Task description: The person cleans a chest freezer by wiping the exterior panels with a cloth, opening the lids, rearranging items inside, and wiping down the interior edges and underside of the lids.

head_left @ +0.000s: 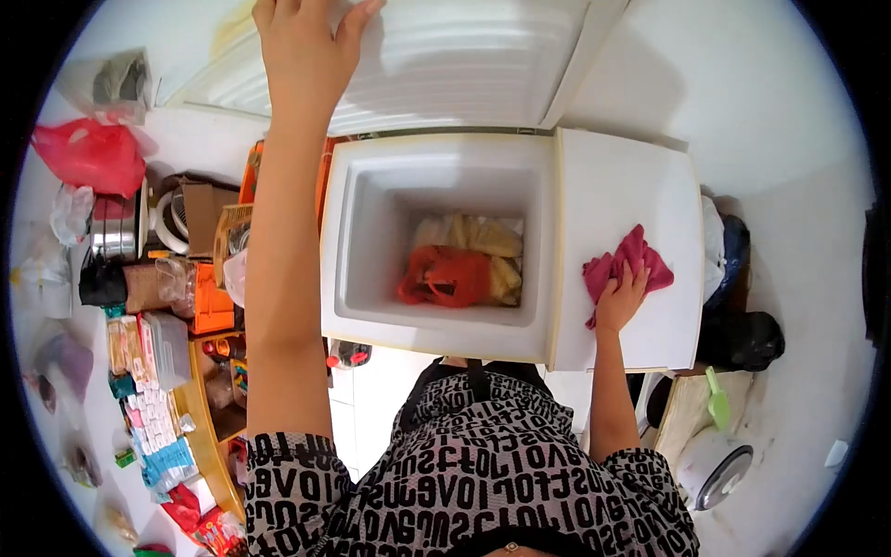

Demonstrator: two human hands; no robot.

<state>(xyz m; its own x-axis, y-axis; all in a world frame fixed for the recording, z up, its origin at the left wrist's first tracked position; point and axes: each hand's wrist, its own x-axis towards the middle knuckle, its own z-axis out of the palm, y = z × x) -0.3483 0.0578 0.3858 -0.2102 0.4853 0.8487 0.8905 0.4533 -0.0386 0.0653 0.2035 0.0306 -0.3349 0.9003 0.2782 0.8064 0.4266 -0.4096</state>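
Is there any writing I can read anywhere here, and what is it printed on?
"LOVE": printed over and over in black capitals across the person's shirt, some copies turned or upside down.
Packets on the shelf at the left: printing too small and blurred to read.
Freezer, lid and pink cloth: no writing seen.

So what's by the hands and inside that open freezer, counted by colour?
Pink: 1, the cloth under the right hand on the white freezer top
Red: 1, the bag in the freezer
Yellow: 1, the pile of packets behind the bag
White: 1, the raised lid held by the left hand
Total: 4
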